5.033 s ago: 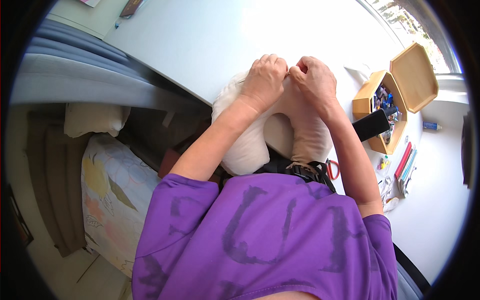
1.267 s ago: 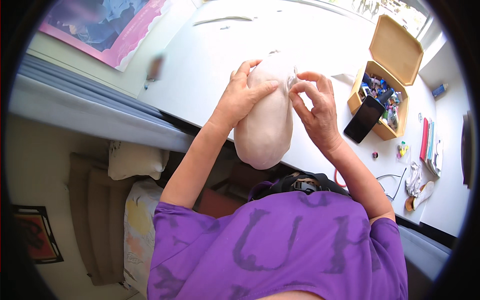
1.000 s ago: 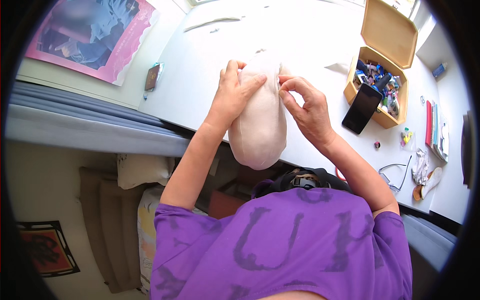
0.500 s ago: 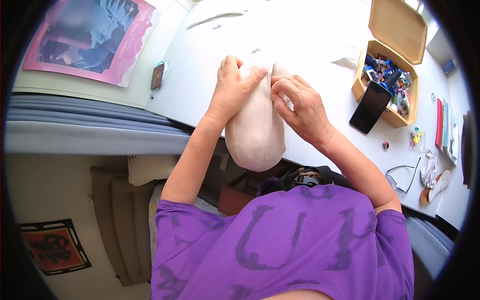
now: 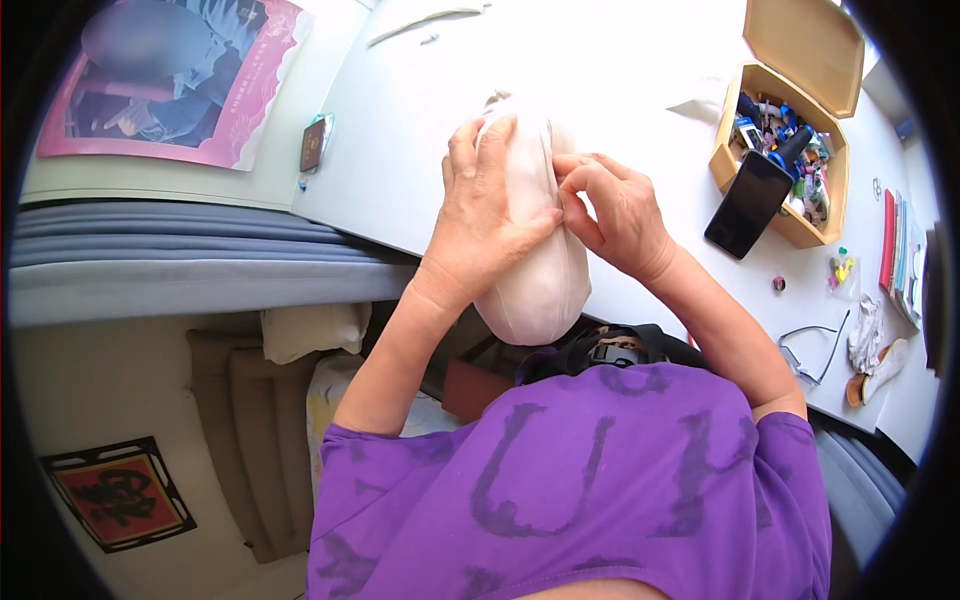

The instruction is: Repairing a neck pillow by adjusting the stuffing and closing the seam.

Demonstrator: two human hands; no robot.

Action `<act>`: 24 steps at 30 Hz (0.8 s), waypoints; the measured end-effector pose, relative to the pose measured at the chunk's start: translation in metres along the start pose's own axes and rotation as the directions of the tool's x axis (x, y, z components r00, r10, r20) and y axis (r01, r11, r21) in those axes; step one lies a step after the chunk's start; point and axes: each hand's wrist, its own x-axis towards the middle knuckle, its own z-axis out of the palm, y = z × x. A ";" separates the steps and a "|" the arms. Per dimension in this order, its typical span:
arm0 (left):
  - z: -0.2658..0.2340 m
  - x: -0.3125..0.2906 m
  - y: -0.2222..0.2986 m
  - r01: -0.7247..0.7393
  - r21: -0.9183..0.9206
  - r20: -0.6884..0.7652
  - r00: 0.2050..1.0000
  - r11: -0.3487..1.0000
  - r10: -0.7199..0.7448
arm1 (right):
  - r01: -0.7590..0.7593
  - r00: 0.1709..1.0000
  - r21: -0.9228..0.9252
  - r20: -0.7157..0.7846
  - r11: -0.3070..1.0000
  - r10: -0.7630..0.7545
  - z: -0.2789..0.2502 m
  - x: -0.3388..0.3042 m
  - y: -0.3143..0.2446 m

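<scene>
A long, rounded, cream cloth piece (image 5: 535,300) lies lengthwise over the near edge of the white table, its blunt end toward me. A seam runs along its top, and its far part is washed out by glare. From the left, my left hand (image 5: 480,200) grips it, fingers over its far left side and thumb pressed by the seam. My right hand (image 5: 618,212) is at the right of the seam, thumb and index finger pinched close to the left thumb. What that pinch holds is too small to make out.
On the right stand an open wooden box (image 5: 728,150) of small items and a black phone (image 5: 748,205) leaning on it. Glasses (image 5: 815,350), a bagged yellow item (image 5: 843,270), a crumpled white cloth (image 5: 865,335) and upright books (image 5: 888,240) lie farther right. A small booklet (image 5: 315,143) is at left.
My left hand has moved nearer along the cloth piece, its thumb now by the right fingertips. My right hand has shifted slightly nearer and to the right. The cloth piece has moved a little right.
</scene>
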 end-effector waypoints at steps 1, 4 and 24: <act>0.002 -0.003 0.002 -0.013 0.049 -0.002 1.000 0.999 0.013 | 0.053 0.999 -0.039 -0.011 0.998 -0.053 0.001 -0.003 0.001; 0.004 -0.005 0.004 -0.036 0.102 -0.005 0.999 0.994 0.037 | 0.121 0.992 -0.112 -0.032 0.986 -0.126 0.001 -0.004 0.005; 0.007 -0.018 -0.001 0.015 0.017 -0.039 0.999 1.000 -0.015 | -0.405 0.904 0.275 -0.025 0.872 0.427 0.003 0.021 0.026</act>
